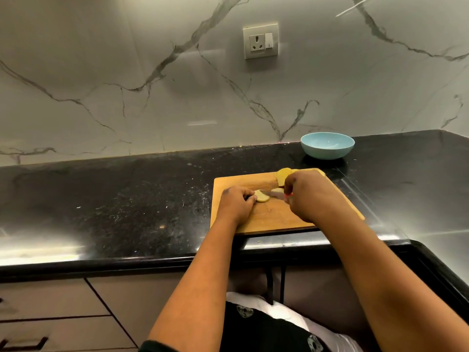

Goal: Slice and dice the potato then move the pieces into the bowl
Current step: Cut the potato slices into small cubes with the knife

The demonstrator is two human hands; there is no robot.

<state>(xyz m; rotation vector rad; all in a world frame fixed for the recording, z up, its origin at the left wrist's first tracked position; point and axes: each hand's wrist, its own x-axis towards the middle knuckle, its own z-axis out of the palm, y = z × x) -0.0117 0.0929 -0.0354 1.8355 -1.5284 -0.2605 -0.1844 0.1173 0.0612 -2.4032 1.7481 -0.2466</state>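
Currently we pin a potato slice on the cutting board with left hand fingers curled on it; right hand grips the knife, blade across it. Keep fingertips tucked, cuts even. More slices wait behind; bowl empty, beyond the board.

Pale blue bowl, black-speckled counter

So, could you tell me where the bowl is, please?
In the head view, the blue bowl sits on the black counter, beyond the cutting board's far right corner.
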